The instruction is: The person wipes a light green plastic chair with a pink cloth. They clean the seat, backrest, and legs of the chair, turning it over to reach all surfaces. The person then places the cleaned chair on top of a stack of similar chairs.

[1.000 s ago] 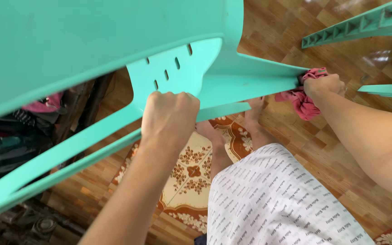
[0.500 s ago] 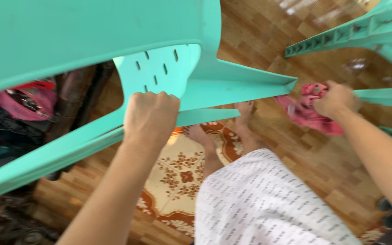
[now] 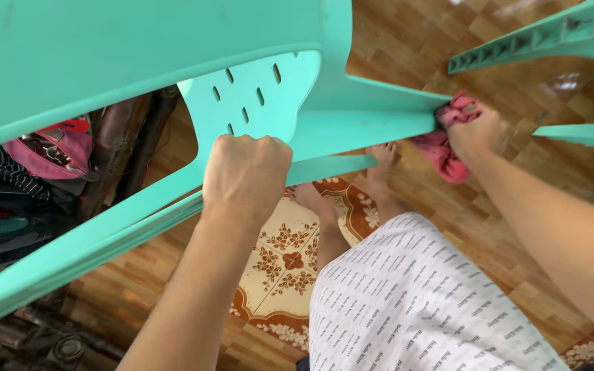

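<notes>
A turquoise plastic chair [image 3: 139, 62] is tipped up in front of me, its seat filling the upper left. My left hand [image 3: 245, 175] is clenched around the chair's armrest bar near the slotted back panel. My right hand [image 3: 476, 130] grips a crumpled pink cloth [image 3: 441, 154] and presses it against the end of the chair leg [image 3: 407, 113] at the upper right. Part of the cloth hangs below my hand.
Other turquoise chair legs [image 3: 544, 38] cross the upper right. Below are a wooden floor [image 3: 517, 240], a patterned rug [image 3: 283, 261] and my bare feet [image 3: 383, 161]. Dark furniture and a pink item [image 3: 56, 154] crowd the left side.
My right hand, which had pulled away to the right with the cloth, has come back and pressed it on the chair leg's end. My left hand keeps its hold on the armrest.
</notes>
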